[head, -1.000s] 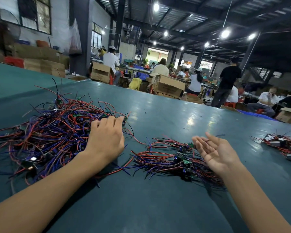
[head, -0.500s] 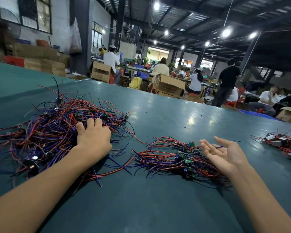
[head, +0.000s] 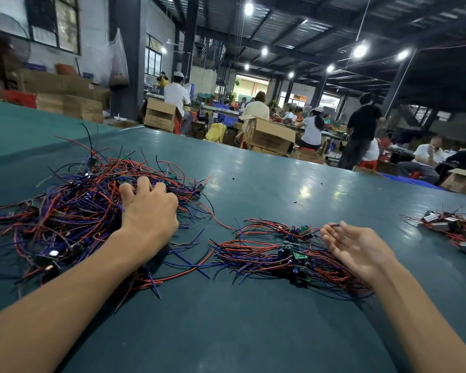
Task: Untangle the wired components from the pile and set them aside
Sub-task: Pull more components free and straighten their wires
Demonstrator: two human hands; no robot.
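Wire pile [head: 65, 219], long axis left-right, under left hand [head: 148, 211]

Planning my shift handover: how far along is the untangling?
Done: a smaller bundle of red and blue wired circuit boards lies set aside by the open right hand. In hand: the left hand curls into the big tangled pile of red, blue and black wires. Left: most of that pile.
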